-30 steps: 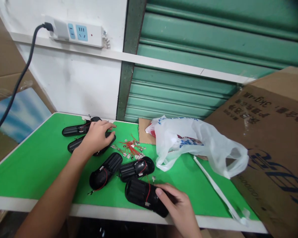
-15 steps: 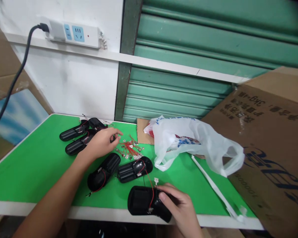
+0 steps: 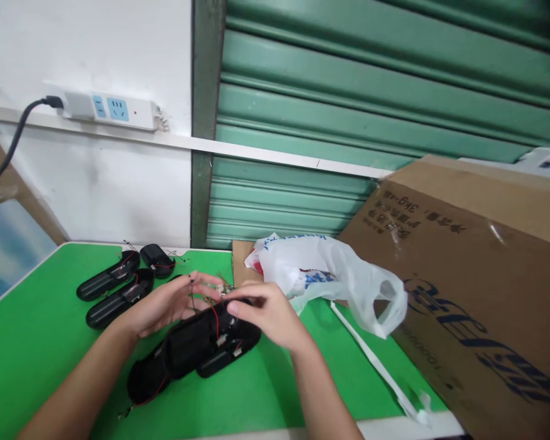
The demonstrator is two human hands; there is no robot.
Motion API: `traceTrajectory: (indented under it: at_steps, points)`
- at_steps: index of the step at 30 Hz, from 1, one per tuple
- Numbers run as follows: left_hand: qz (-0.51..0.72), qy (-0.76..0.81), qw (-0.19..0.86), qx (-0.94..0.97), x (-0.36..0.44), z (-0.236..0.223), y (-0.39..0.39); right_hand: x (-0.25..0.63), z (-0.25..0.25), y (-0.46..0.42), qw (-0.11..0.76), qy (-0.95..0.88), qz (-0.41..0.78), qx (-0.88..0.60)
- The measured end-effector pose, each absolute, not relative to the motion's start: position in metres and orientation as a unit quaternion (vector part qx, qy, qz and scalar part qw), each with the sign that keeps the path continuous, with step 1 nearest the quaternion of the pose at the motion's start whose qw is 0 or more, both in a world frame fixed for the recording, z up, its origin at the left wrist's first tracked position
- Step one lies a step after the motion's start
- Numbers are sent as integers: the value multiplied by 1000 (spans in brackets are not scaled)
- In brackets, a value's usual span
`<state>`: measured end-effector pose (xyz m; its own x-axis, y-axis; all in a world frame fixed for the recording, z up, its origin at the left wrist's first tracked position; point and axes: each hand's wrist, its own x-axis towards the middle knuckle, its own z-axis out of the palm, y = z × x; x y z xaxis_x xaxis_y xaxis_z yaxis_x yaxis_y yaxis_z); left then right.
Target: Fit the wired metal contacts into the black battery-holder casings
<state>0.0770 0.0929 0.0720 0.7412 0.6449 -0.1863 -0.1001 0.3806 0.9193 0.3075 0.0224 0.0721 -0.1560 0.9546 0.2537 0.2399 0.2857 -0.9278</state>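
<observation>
My right hand [image 3: 268, 311] grips a long black plastic housing [image 3: 190, 345], thumb on top, fingers over its far edge. A red wire [image 3: 217, 321] curves up from a small white connector on it. Beside it, my left hand [image 3: 176, 302] has its fingertips drawn in around a thin red wire [image 3: 199, 285], close to small metal contacts [image 3: 222, 289]. The fingertips are partly hidden behind the housing. Beneath it lie two similar housings, one with its rounded end [image 3: 144, 379] showing at the left, the other [image 3: 222, 362] under my right hand.
More black housings [image 3: 110, 276] with wires lie at the back left of the green tabletop [image 3: 41, 348]. A white plastic bag [image 3: 343, 275], a white strip [image 3: 378, 363] and a large cardboard box [image 3: 462, 293] are on the right. A power strip [image 3: 114, 110] hangs on the wall.
My right hand has lifted the housing from the front edge up and left, over the other housings. My left hand has come from the wire pile to the housing's far side. The view has shifted.
</observation>
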Motion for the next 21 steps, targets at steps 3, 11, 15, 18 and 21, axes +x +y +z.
traceTrajectory:
  at_steps: [3,11,15,18,21]
  points:
    - [185,297,817,459,80,68,89,304,76,57,431,-671,410,-443]
    - [120,337,850,387,78,52,97,290,47,82,514,-632,385,-434]
    - [209,356,843,346,78,58,102,304,42,77,575,-561,360,-474]
    - [314,358,826,302,78,68,106,319,45,73,507,-554,412,-516]
    - [382,352,811,268,76,76,110,330,48,66,383,-602,461,-528]
